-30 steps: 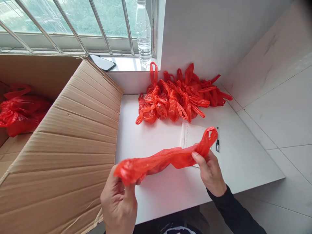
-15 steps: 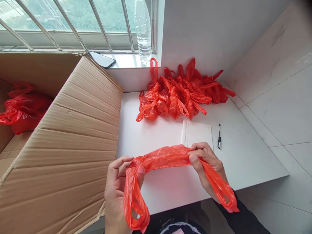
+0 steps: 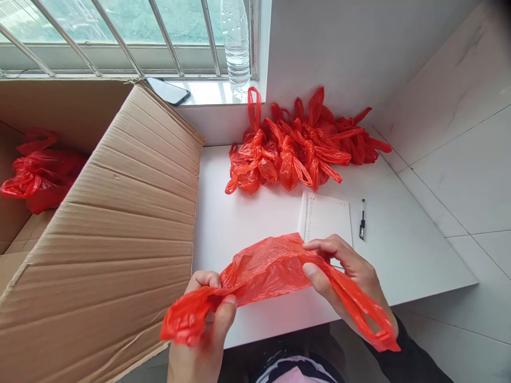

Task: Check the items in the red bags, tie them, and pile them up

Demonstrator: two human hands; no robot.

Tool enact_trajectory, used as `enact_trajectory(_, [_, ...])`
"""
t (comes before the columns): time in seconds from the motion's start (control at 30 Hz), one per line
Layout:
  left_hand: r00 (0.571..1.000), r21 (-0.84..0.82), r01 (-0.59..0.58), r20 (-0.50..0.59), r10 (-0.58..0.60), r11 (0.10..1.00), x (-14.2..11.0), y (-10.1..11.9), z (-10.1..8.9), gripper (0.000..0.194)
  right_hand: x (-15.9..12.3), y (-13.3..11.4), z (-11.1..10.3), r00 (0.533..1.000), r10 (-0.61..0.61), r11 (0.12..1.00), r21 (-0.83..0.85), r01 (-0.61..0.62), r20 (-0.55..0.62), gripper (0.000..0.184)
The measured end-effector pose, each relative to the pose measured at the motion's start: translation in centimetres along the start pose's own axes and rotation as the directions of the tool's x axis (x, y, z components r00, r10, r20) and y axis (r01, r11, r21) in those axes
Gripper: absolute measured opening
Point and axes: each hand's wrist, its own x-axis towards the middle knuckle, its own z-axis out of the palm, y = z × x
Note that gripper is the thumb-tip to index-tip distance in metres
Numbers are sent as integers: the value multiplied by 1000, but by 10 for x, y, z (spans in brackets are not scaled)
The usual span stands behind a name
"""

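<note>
A thin red plastic bag (image 3: 271, 268) is stretched sideways between my two hands above the front of the white table. My left hand (image 3: 203, 319) is closed on the bag's left side, where one handle folds over toward me and hides part of the fingers. On the other side, my right hand (image 3: 343, 271) grips the bag between thumb and fingers, and the right handle loop hangs down over the wrist. No contents show in the bag.
Several knotted red bags (image 3: 287, 149) lie against the wall. A notebook (image 3: 329, 215) and a pen (image 3: 362, 219) rest on the table (image 3: 239, 223). At left stands a cardboard box (image 3: 131, 223) holding a red bag (image 3: 48, 170). A phone (image 3: 170, 91) and bottle (image 3: 237, 48) are on the sill.
My left hand has turned, and the left handle has swung outward to the left. The bag's middle is spread wider than before. My right hand stays nearly in place.
</note>
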Motion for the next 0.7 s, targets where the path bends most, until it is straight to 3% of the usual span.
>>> enact_trajectory(0.07, [999, 35, -37, -19, 37, 999, 12, -1, 8, 24, 10, 2, 1, 996, -20, 999, -48, 25, 90, 26])
enact_trajectory(0.13, [991, 45, -127, -32, 129, 991, 31, 3, 19, 19, 26, 3, 3, 990, -44, 998, -45, 51, 136, 18])
enact_trajectory(0.27, [947, -12, -292, -147, 287, 956, 64, 33, 43, 18, 59, -9, 1, 998, -67, 996, 54, 66, 14, 10])
enact_trajectory(0.37, [925, 18, -314, -221, 310, 949, 60, 53, 49, 24, 60, -21, -4, 991, -115, 987, 106, 122, -73, 9])
enact_trajectory(0.5, [902, 307, -347, -150, 405, 886, 38, 33, 36, 11, 36, -15, -4, 988, -152, 987, 55, 151, 18, 6])
enact_trajectory(0.6, [906, 377, -369, -56, 419, 849, 27, 7, 24, 12, 22, -4, 0, 992, -46, 998, 43, 41, 120, 6])
enact_trajectory(0.7, [912, 389, -354, -56, 406, 850, 26, 4, 19, 7, 20, -2, 2, 990, 20, 997, 64, -30, 142, 11])
